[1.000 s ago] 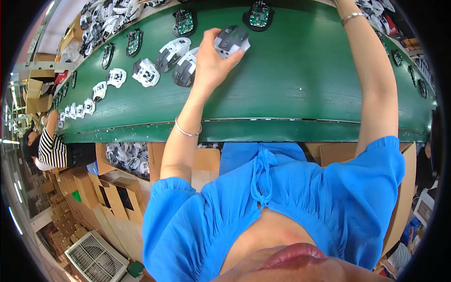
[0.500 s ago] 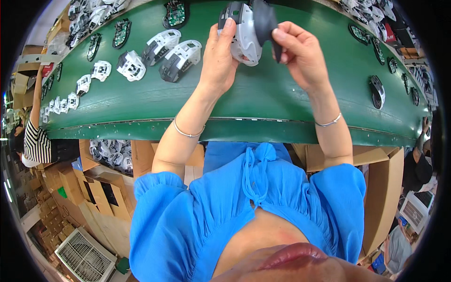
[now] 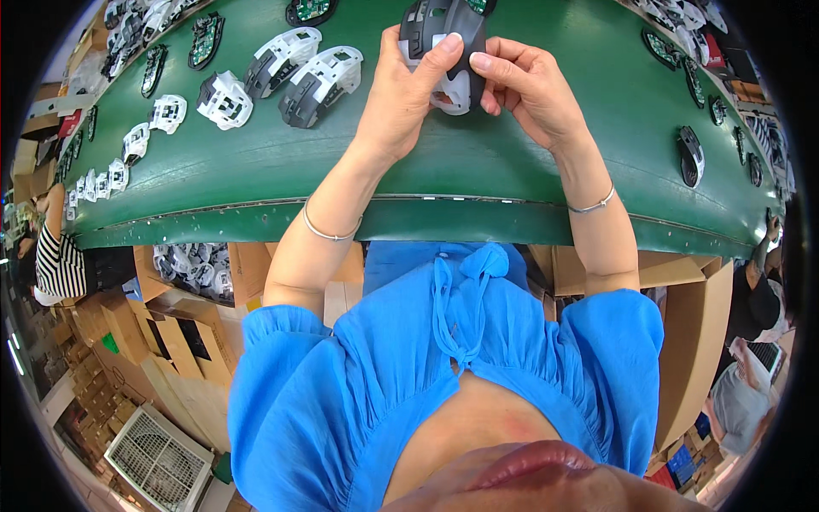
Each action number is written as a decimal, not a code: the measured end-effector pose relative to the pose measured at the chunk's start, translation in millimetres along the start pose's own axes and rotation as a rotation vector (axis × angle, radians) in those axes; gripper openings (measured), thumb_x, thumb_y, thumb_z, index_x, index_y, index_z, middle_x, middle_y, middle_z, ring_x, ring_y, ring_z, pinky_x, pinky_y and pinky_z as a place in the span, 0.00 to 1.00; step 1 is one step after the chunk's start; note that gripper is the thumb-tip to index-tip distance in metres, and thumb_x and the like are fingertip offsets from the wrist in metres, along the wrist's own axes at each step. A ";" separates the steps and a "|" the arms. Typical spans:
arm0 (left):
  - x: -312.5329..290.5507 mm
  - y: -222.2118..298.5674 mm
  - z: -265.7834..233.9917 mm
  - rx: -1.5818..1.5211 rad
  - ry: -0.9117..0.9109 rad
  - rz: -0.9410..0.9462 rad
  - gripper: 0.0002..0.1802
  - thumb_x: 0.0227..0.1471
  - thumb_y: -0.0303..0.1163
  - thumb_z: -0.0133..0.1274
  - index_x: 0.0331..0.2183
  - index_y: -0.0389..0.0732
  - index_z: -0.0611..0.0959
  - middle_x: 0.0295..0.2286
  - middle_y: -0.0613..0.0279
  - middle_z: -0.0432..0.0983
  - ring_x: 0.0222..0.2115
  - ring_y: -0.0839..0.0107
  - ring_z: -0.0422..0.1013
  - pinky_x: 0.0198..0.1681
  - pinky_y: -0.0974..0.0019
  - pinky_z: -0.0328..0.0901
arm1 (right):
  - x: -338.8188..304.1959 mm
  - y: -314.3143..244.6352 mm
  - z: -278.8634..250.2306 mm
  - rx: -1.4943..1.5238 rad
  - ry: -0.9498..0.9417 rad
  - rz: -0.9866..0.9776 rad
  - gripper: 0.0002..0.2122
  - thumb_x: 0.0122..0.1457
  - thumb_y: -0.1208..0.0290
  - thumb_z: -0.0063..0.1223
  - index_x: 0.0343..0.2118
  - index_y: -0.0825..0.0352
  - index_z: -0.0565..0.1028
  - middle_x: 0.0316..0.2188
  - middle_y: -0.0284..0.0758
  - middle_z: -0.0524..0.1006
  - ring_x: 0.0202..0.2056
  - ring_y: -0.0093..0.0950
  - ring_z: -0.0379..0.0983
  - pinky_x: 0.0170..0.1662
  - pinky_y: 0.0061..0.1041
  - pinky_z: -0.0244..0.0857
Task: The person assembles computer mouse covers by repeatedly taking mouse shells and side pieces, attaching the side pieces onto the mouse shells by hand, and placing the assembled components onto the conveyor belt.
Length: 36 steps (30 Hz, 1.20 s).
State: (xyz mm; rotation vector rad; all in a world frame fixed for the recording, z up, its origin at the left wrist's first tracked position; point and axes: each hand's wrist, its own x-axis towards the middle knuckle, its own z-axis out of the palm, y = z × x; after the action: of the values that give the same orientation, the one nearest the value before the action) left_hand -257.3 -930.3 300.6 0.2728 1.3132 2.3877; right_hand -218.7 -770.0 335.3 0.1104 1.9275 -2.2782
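Observation:
My left hand point(image 3: 399, 96) is wrapped round a white and dark grey computer mouse shell point(image 3: 455, 96) above the green belt, its thumb pressing on the upper face. A dark grey cover piece point(image 3: 465, 30) lies against the shell's right side. At that edge, my right hand point(image 3: 537, 92) pinches the cover with thumb and bent fingers. The far end of the shell runs close to the picture's upper rim. To the left, two similar mouse shells point(image 3: 321, 85) rest on the belt, and a smaller white shell part point(image 3: 225, 100) sits beside them.
A green conveyor belt point(image 3: 478, 183) carries several circuit boards point(image 3: 205, 41) and a dark mouse point(image 3: 691, 157) at the right. Cardboard boxes point(image 3: 682, 358) stand below its near edge. A person in a striped sleeve point(image 3: 61, 263) is at the far left; others are at the right.
The dark cover, earlier tilted up off the shell's right side, now lies against it. My left thumb has shifted onto the upper face. Parts on the left appear slightly further left.

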 end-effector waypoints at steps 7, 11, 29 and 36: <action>-4.4 1.7 3.2 0.115 -0.141 0.110 0.48 0.39 0.29 0.70 0.53 0.29 0.56 0.42 0.52 0.71 0.43 0.68 0.72 0.46 0.66 0.70 | 10.9 27.2 -22.0 0.227 0.054 -0.106 0.08 0.62 0.67 0.54 0.29 0.64 0.74 0.20 0.23 0.70 0.20 0.11 0.65 0.24 0.12 0.60; -6.5 -4.4 8.0 0.276 -0.064 0.268 0.45 0.38 0.31 0.70 0.54 0.32 0.62 0.43 0.55 0.71 0.43 0.70 0.70 0.47 0.67 0.67 | 7.8 30.4 -11.2 0.235 0.095 -0.151 0.07 0.62 0.68 0.54 0.30 0.64 0.74 0.21 0.22 0.70 0.22 0.10 0.65 0.27 0.11 0.60; -10.3 16.2 -22.7 0.720 -0.294 0.213 0.46 0.30 0.31 0.69 0.53 0.36 0.67 0.40 0.54 0.75 0.40 0.67 0.74 0.43 0.66 0.69 | -0.2 -21.2 -11.5 0.051 -0.086 -0.124 0.43 0.35 0.75 0.74 0.59 0.71 0.63 0.48 0.36 0.74 0.48 0.26 0.71 0.55 0.23 0.62; -10.2 22.5 -23.9 0.508 -0.467 0.051 0.43 0.29 0.29 0.70 0.51 0.35 0.70 0.40 0.63 0.72 0.40 0.75 0.69 0.42 0.72 0.67 | 0.7 -14.3 -38.9 -0.441 -0.215 -0.201 0.31 0.37 0.64 0.69 0.48 0.70 0.72 0.42 0.34 0.75 0.44 0.24 0.72 0.51 0.24 0.63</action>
State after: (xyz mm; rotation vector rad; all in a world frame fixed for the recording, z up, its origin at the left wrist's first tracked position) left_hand -262.3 -963.7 306.8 0.9505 1.6507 1.8224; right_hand -223.5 -729.4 342.5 -0.3789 2.3458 -1.8149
